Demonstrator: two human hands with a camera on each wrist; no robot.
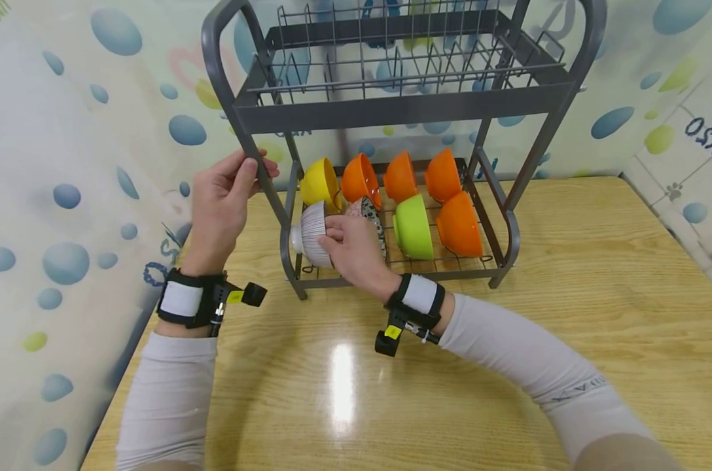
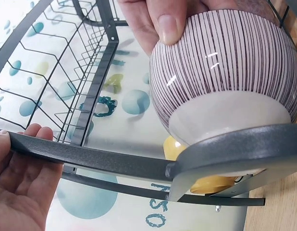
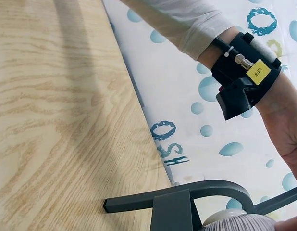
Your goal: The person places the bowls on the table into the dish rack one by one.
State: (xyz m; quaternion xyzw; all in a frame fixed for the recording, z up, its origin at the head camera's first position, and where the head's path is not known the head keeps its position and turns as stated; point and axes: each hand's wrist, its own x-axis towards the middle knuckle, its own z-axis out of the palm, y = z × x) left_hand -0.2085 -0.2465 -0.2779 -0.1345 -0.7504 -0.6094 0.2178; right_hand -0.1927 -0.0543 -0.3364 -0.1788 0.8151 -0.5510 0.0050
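Note:
My right hand [image 1: 358,252] grips the rim of a white bowl with thin dark stripes [image 1: 312,232], thumb on its outer side. The bowl stands tilted on its side at the front left of the dish rack's lower tier, its white foot facing the left frame. In the left wrist view the striped bowl [image 2: 225,57] fills the upper right, with the right thumb [image 2: 168,30] pressed on it. My left hand [image 1: 219,206] holds the left front post of the dark grey dish rack [image 1: 403,111], thumb in front and fingers behind.
A yellow bowl [image 1: 319,183] and several orange bowls [image 1: 400,178] line the lower tier's back row. A patterned bowl [image 1: 370,212], partly hidden, a green bowl [image 1: 413,229] and an orange bowl [image 1: 459,226] stand in front. The rack stands on a wooden table [image 1: 568,327] against a patterned wall.

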